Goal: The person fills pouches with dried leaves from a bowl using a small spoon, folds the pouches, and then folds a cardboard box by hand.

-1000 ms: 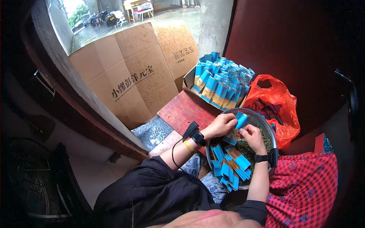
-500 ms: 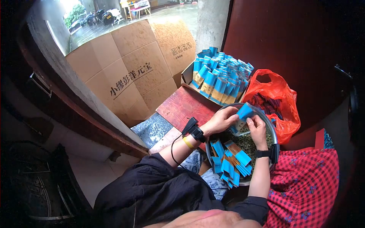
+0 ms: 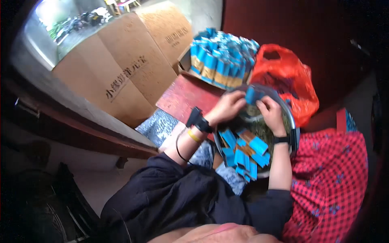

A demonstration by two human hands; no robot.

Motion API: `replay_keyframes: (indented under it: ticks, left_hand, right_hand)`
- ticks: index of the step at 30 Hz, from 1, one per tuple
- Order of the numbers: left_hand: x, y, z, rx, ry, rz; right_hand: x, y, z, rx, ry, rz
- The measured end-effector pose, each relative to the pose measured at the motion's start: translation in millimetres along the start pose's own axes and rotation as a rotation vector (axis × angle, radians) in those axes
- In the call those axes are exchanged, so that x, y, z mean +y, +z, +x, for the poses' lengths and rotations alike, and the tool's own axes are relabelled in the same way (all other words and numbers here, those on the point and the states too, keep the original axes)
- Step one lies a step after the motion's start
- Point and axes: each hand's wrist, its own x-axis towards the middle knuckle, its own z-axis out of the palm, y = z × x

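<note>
A dark red door (image 3: 308,24) and a printed cardboard sheet (image 3: 121,69) frame a doorway corner beyond a round metal basin (image 3: 292,121), over which a person in dark clothing works with both hands. Dried greenish plant matter (image 3: 263,129) fills part of the basin; a loose heap of flat blue-and-brown packets (image 3: 245,156) lies on its near side, their long axes at mixed angles. Just beyond the basin, an open box (image 3: 185,60) holds dozens of blue-and-gold packets (image 3: 223,60) packed close, most standing upright, blue ends up. A red plastic bag (image 3: 302,85), to the basin's far right, gapes over dark contents. A red board (image 3: 182,96) lies to the basin's far left, and a checked cloth (image 3: 330,174) drapes to its near right.

Above the basin's far side is a single packet (image 3: 251,96), its blue end pointing away from the person, its long axis running roughly toward the body. The left hand (image 3: 230,107) has thumb and fingers pinched on its left edge. The right hand's (image 3: 272,115) bent fingers meet the opposite edge; blur hides whether they are clamped there.
</note>
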Motion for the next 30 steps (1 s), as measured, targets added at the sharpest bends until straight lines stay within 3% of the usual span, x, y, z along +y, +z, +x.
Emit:
replay_keyframes:
  ticks: [4,6,9,13,16,18,20,23,24,27,30]
  left_hand:
    - [13.7,-2.5,-2.1,-0.002,-0.126,-0.09]
    - [13.4,-3.3,-2.1,-0.014,-0.203,-0.076]
    - [18.6,-3.3,-2.6,-0.065,-0.164,-0.034]
    - [13.7,-0.6,0.4,-0.053,-0.156,-0.117]
    - [15.9,-1.8,0.3,-0.009,-0.172,-0.207]
    - [15.2,-1.5,0.8,0.028,-0.169,-0.214]
    - [14.9,-1.2,-0.4,0.027,-0.174,-0.186]
    - [10.5,-0.5,1.4,0.028,-0.168,-0.151]
    - [10.8,-0.9,0.7,0.028,-0.158,-0.14]
    - [13.5,-2.7,0.2,-0.007,-0.181,-0.167]
    - [10.8,-1.8,0.2,0.0,-0.169,-0.117]
  right_hand:
    - [5.1,1.6,-2.5,-0.192,0.076,-0.103]
    - [7.2,9.2,-3.4,0.015,-0.023,0.126]
    - [12.3,-2.4,-1.7,-0.135,0.114,0.087]
    - [12.1,-1.1,0.0,0.025,0.047,0.098]
    - [24.0,-0.5,1.5,0.022,0.133,0.234]
    - [36.5,-1.2,-0.5,-0.237,0.237,0.163]
    - [42.5,2.8,-3.5,-0.232,0.179,0.027]
    - [17.8,2.0,0.9,0.032,0.166,0.239]
    - [20.7,2.0,-0.4,0.027,0.168,0.241]
    - [31.1,-2.1,-3.3,-0.264,0.194,-0.164]
    - [26.6,1.7,-1.7,-0.077,0.062,-0.01]
